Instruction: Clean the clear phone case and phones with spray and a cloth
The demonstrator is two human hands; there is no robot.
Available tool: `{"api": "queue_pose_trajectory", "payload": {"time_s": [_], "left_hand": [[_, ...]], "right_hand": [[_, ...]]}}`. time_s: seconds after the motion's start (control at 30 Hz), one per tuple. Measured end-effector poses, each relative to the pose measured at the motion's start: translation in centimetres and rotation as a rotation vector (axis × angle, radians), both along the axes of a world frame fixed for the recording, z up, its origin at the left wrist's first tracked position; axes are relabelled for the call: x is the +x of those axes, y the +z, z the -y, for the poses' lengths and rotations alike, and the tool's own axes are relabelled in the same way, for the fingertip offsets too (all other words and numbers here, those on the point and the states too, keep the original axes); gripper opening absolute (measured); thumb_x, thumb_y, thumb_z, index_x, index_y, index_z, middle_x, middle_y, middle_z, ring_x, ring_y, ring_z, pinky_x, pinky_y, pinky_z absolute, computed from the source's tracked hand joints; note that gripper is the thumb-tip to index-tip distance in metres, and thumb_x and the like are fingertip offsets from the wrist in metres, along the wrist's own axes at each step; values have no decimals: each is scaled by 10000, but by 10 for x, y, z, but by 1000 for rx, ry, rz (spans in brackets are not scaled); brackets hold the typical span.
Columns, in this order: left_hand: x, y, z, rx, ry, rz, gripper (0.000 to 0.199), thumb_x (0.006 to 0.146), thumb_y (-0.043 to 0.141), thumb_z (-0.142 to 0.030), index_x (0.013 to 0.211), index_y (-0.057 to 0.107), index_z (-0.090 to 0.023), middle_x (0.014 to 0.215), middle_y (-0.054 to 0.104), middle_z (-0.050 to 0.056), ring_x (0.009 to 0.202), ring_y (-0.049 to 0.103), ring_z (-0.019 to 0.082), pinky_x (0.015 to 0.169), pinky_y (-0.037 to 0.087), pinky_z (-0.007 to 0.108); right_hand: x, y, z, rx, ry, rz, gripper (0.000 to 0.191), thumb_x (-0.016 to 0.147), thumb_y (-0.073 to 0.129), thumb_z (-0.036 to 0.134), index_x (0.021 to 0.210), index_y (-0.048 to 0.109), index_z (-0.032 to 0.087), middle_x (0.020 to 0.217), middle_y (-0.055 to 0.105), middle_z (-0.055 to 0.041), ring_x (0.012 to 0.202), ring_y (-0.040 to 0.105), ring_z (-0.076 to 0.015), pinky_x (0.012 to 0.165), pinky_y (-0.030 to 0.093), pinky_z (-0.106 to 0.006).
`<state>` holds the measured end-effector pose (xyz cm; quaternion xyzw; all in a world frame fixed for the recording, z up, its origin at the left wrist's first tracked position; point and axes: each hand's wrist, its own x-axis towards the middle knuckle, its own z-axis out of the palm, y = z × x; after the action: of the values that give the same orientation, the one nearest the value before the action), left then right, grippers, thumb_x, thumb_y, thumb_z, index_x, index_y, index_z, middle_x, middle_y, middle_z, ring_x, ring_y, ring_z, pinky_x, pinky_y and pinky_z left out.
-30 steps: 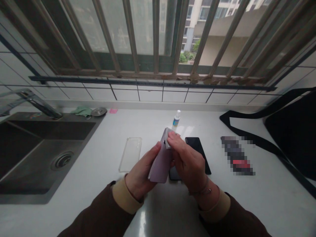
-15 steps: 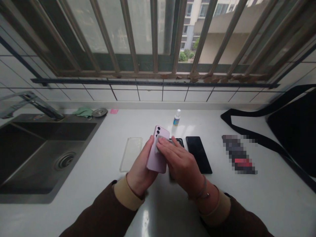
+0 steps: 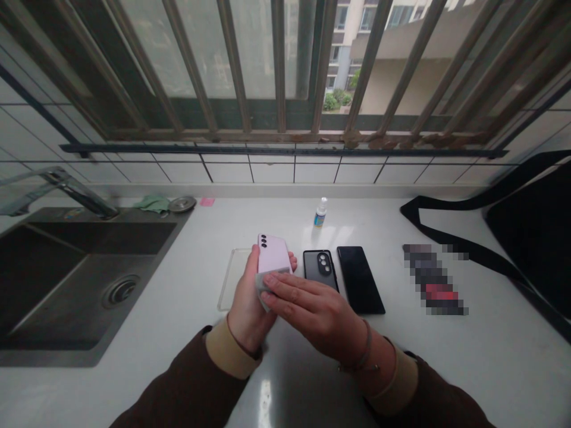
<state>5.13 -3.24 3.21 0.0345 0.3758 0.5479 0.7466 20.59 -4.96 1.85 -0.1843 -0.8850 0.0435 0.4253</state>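
Head view: a pale lilac smartphone [image 3: 272, 254] with three black camera lenses in a column near its top corner stands tilted, back facing up, above the white surface [image 3: 486, 374]. The left hand [image 3: 250, 303] grasps it from below, with the left fingers [image 3: 292, 260] curled around behind it and their tips showing at its far edge. The right hand [image 3: 312, 309] lies across the phone's lower end, its fingers [image 3: 285, 291] extended and pressing a small pale grey cloth [image 3: 263, 291] against the back; part of the cloth hangs past the phone's edge. A thin braided bracelet [image 3: 363, 353] circles the right wrist, and both sleeves are dark brown with beige cuffs [image 3: 227, 348].

A clear plastic phone case [image 3: 232, 279] lies just behind the left hand, partly under it. To the right sit a black phone with a round camera island [image 3: 319, 270] and a black glass-fronted smartphone [image 3: 360, 279], side by side and almost touching. A small white-capped bottle with a blue label [image 3: 320, 213] stands beyond them. Further right are a pixelated, unreadable object [image 3: 435, 279] and a black bag with a long strap [image 3: 530, 232]. On the left are a stainless steel sink [image 3: 57, 285], a curved tap [image 3: 75, 190], a crumpled green cloth [image 3: 154, 204] and a round metal drain cover [image 3: 182, 204].
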Motion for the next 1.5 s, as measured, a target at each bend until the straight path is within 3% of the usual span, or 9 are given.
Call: {"api": "queue_pose_trajectory", "payload": {"time_s": [0.17,0.3,0.4,0.57,0.87,1.07,1.17,1.3,1.5], "left_hand": [[-6,10,-3,110,104,4,487,1113,418,-469,1183,713,-88,890,800,147,749,780,203,726,649,273],[-7,16,-2,121,20,28,537,1107,421,-499,1251,707,-68,912,812,160,751,796,210,740,665,276],[-5,19,0,138,11,-17,611,1109,404,-538,1281,704,-35,923,818,176,768,804,227,760,672,294],[1,20,0,210,80,-65,631,1138,354,-516,1422,652,-37,1155,816,209,985,811,226,951,642,302],[9,15,5,269,-69,-7,661,1120,399,-566,1461,657,-62,1351,755,213,1349,674,291,1208,487,399],[5,14,7,206,-221,-10,579,1095,431,-622,1470,667,-250,1434,721,138,1285,694,312,1107,562,508],[5,13,10,233,-338,3,592,1088,404,-654,1452,673,-272,1410,727,152,1256,701,337,1030,598,547],[7,8,13,290,-442,-17,596,1075,451,-653,1455,665,-248,1316,756,171,1164,734,327,909,643,458],[7,3,14,317,-436,-185,552,1051,562,-603,1413,681,-203,1026,791,145,812,748,263,662,647,373]], "right_hand": [[10,-1,-5,-34,32,-24,423,1106,520,75,1509,598,173,1473,702,-137,1491,557,-213,1212,560,-416],[11,-2,-5,-84,62,-105,470,1102,535,74,1552,571,206,1505,678,-125,1475,579,-209,1199,576,-434],[7,-3,-6,-154,59,-200,442,1085,574,64,1498,636,210,1471,705,-124,1416,642,-200,1192,584,-421],[4,-3,-9,-313,-28,-311,430,1087,568,74,1445,693,277,1486,698,-74,1356,689,-187,1173,593,-392],[6,-6,-10,-397,-191,-444,424,1069,583,105,1410,722,314,1479,698,-34,1354,692,-226,1169,594,-443],[3,-10,-11,-513,-281,-558,348,1076,579,155,1330,766,302,1473,704,-39,1374,675,-247,1178,581,-485],[4,-9,-12,-572,-334,-604,298,1084,588,201,1290,782,294,1480,699,-46,1348,697,-258,1153,601,-496],[7,-8,-16,-553,-417,-565,284,1087,591,235,1294,777,291,1530,660,-51,1345,700,-274,1143,609,-517],[17,-5,-24,-352,-406,-417,375,1107,492,143,1368,733,262,1512,679,-61,1478,582,-246,1265,482,-558]]}}
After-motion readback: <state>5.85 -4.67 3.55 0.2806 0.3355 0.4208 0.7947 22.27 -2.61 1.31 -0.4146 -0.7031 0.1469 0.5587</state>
